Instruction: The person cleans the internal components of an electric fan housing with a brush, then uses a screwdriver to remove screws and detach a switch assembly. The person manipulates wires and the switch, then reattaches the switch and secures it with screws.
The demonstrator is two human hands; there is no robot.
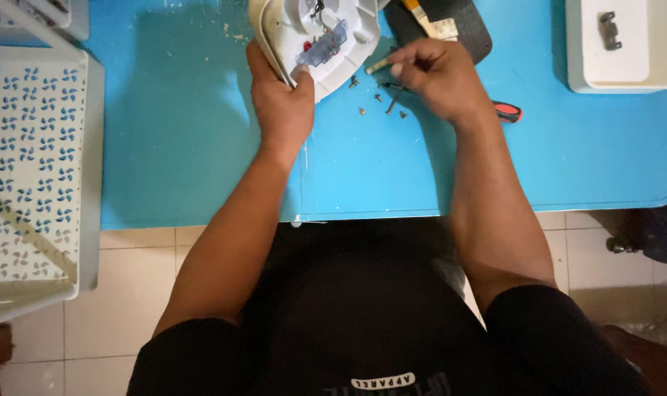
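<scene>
Black shirt below; hands hide the casing's cut-off edge.

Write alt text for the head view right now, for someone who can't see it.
Seen from above, the left hand grips the edge of an opened white appliance shell on a blue table, while the right hand pinches something small above loose screws. A red-handled screwdriver lies under the right wrist.
</scene>
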